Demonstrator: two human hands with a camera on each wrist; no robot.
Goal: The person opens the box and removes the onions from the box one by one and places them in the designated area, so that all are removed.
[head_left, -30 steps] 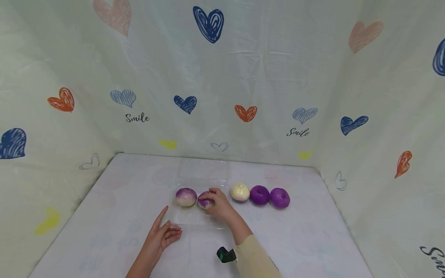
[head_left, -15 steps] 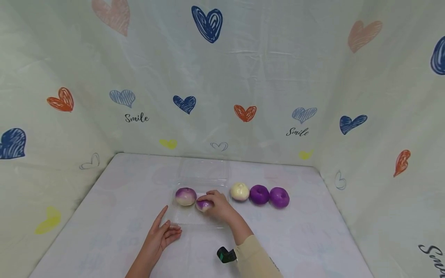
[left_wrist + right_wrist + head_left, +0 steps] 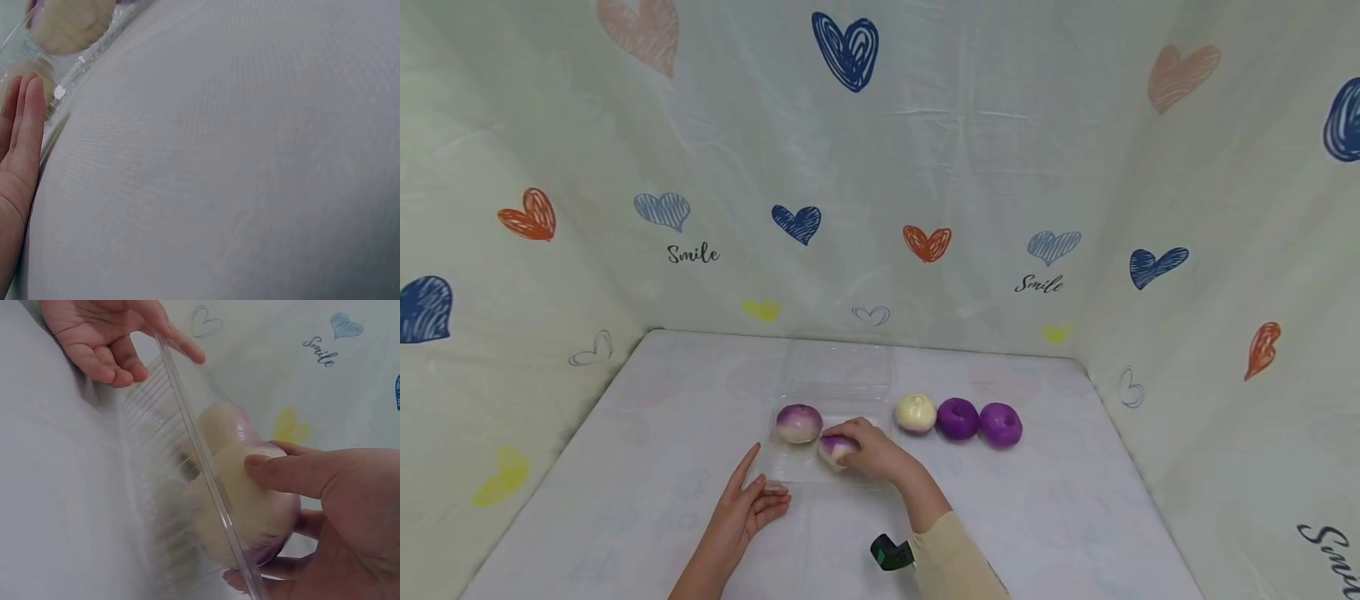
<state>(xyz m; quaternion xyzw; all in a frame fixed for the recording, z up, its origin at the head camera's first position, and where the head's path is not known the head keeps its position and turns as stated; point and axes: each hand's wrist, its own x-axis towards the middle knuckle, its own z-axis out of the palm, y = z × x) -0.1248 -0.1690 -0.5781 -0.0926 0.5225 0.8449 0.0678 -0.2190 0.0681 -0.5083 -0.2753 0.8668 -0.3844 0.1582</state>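
Observation:
My right hand [image 3: 874, 452] grips a purple-and-white turnip [image 3: 837, 450] inside a clear plastic clamshell box [image 3: 805, 473]. In the right wrist view, the thumb lies across the pale side of this turnip [image 3: 244, 500], and the fingers curl behind it. A second turnip [image 3: 799, 423] sits in the back left of the box. My left hand [image 3: 745, 508] is at the box's front left corner, index finger extended along the left side, the other fingers loosely bent by the front rim. Seen from the right wrist, the left hand [image 3: 106, 337] is right at the rim.
Right of the box stands a row of three more turnips: a pale one [image 3: 916, 414] and two purple ones [image 3: 958, 419], [image 3: 1001, 425]. The box's clear lid [image 3: 837, 364] lies folded back behind it. A black device [image 3: 891, 552] is by the right sleeve.
My right hand has brought the turnip forward and slightly left within the box, away from the back edge. My left hand has stayed at the corner.

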